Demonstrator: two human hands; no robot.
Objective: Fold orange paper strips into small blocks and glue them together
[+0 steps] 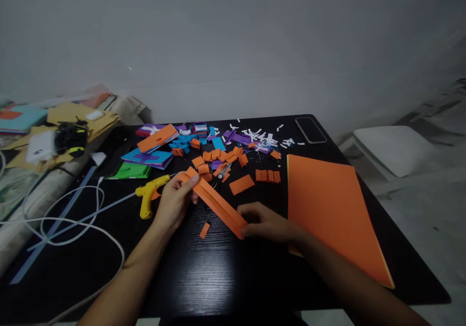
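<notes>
A long folded orange paper strip [218,206] slants above the black table, its upper end to the left. My left hand [178,195] pinches that upper end, thumb on top. The lower right end is gripped between the thumb and fingers of my right hand [264,223]. Beneath the strip lies a small orange scrap [205,230]. Just beyond it rest a flat orange piece [242,185] and a row of folded orange pieces [267,176]. Scissors [221,175] lie partly hidden among more orange pieces.
A yellow glue gun [146,199] lies left of my left hand, near white cables [98,224]. Large orange sheets [331,209] cover the right side of the black table [214,277]. A phone [310,129] lies at the back right; paper scraps [258,139] are behind.
</notes>
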